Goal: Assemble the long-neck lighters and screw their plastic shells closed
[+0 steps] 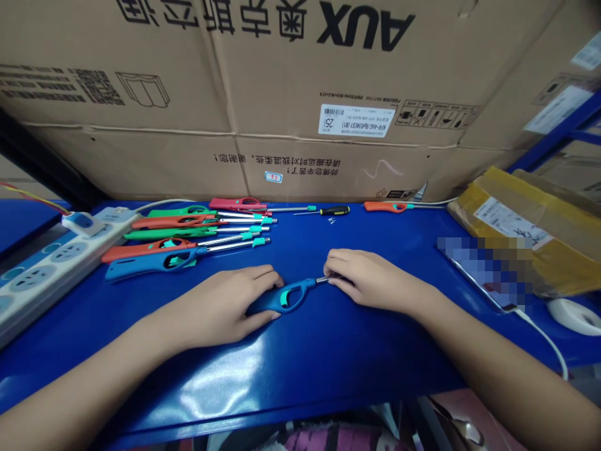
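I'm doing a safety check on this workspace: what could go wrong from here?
The left hand holds a blue lighter near its green trigger, so an accidental press might spark it while the right hand is at its metal tube.

The white cable plugged into the phone runs close by the right forearm, so a sideways move could snag it.

Storeroom-like work corner: blue shelf [357, 357], big carton [277, 94] (print upside down), power strip [47, 266].
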Tool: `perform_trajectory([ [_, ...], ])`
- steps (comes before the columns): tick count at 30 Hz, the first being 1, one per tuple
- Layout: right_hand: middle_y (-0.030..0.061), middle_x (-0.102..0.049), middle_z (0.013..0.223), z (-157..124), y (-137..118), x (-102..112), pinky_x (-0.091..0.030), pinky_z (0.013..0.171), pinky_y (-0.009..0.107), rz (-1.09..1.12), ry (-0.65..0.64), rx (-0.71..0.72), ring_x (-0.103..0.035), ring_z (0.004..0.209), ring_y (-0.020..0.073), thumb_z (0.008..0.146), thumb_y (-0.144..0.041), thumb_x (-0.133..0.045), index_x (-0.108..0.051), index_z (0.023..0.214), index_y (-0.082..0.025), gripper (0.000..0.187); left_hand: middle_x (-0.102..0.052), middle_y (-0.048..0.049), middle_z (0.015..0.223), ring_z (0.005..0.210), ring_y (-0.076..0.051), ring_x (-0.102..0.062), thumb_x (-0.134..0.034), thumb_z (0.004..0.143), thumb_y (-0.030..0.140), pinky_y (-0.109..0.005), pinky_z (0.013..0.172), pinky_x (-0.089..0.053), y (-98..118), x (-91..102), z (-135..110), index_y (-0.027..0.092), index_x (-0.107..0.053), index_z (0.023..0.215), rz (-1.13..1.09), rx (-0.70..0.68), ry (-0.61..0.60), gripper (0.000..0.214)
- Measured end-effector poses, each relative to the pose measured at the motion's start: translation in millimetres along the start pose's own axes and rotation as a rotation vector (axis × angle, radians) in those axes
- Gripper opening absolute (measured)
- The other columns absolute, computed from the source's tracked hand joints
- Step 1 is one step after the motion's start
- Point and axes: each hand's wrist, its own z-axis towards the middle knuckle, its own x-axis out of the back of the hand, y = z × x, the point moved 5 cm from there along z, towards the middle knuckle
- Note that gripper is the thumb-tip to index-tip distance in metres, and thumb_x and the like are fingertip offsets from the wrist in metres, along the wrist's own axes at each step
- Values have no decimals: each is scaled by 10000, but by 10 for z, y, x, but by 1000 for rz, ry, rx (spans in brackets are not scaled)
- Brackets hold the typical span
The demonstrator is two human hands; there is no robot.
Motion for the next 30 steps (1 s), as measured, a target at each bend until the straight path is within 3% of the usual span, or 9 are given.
perform_trajectory([
  [7,74,-662,1061,6,-16,-115,-486,887,366,106,66,63,-615,980,215,1020,-229,-486,-630,1067,-197,154,-640,-45,1192,1066,-223,-652,-535,994,397,-334,896,-537,42,-76,67,252,-574,1258,34,-38,60,304],
  [17,53,-636,987,-66,86,-70,-465,803,327,151,53,74,-579,880,187,961,-163,-550,-596,1001,-188,66,-686,-52,1262,1145,-220,-652,-453,1042,435,-352,1013,-517,-156,-82,135,242,-595,1353,-103,-22,259,393],
  [23,39,-644,968,-70,51,-83,-470,788,320,155,58,89,-590,865,178,946,-164,-571,-608,989,-190,62,-731,-28,1225,1083,-192,-698,-508,1025,416,-294,965,-537,-194,-90,150,227,-655,1285,-240,29,356,354],
  [30,74,-668,1043,-49,83,-136,-504,854,360,99,119,115,-627,947,210,988,-214,-534,-643,1072,-178,142,-771,-15,998,886,-164,-698,-602,979,407,-266,808,-536,-259,-117,205,219,-762,1068,-313,75,474,262],
])
